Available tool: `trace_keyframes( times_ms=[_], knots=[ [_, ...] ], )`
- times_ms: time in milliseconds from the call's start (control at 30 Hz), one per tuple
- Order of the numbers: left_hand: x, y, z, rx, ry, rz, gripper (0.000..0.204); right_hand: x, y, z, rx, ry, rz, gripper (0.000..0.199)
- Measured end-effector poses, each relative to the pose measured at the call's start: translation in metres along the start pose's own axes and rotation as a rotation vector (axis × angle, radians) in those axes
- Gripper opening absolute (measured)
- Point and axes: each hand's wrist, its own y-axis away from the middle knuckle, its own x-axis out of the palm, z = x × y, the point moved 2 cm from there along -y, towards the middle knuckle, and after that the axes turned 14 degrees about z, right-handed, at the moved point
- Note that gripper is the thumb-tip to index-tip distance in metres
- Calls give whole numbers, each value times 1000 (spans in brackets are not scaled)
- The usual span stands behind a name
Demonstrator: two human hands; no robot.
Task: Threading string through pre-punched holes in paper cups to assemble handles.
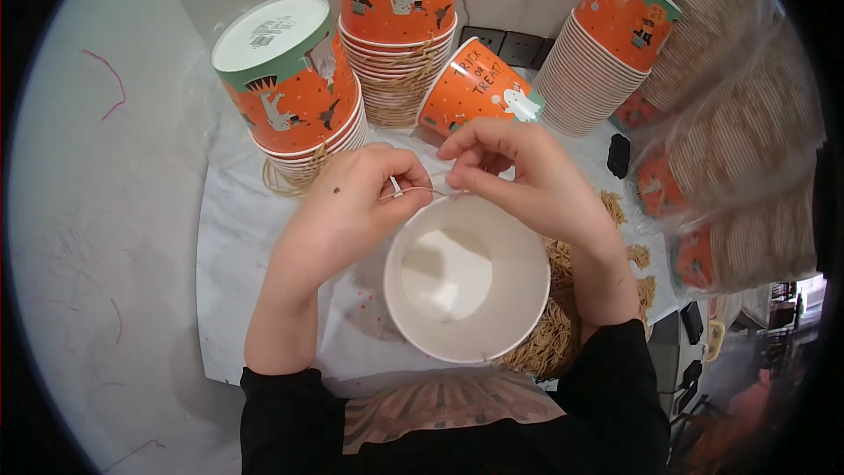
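A white-lined paper bucket [520, 277] stands close in front of me, its open mouth facing up. Both hands are at its far rim. My left hand [365, 186] has its fingers closed on a thin tan cord [422, 188], which runs across the rim toward the other hand. Thumb and fingers of my right hand [519, 163] are pinched together at the cord's right end, partly hiding it. Just beyond the right hand, an orange bucket [475, 79] with a ghost print and green base lies tilted.
Inverted nested orange buckets [294, 110] and a taller stack [400, 0] stand at the back, cords hanging from them. Another stack [589, 70] leans at the back right. Plastic-wrapped stacks [730, 132] line the right side. Bundles of tan cords [541, 339] lie beside the near bucket.
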Motion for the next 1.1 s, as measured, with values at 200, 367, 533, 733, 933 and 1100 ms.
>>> trace_keyframes(
  times_ms=[200, 367, 533, 733, 933, 1100],
  knots=[
    [1, 0, 6, 63, -57, -98, 11, 9, -3, -18, 35, 113, -134, 12],
    [4, -9, 9, 60, 23, -117, 12, 19, -4, -20, -44, 168, -198, 9],
    [2, -18, 22, -11, 253, -33, 10, 27, -9, -25, -117, 277, -168, 7],
    [-1, -22, 25, -20, 381, -17, 11, 26, -9, -31, -200, 252, -191, 8],
    [-4, -25, 29, -23, 604, 66, 17, 26, -10, -31, -183, 239, -166, 10],
    [-4, -24, 32, -16, 544, 25, 17, 29, -9, -32, -171, 84, -129, 12]
  ],
)
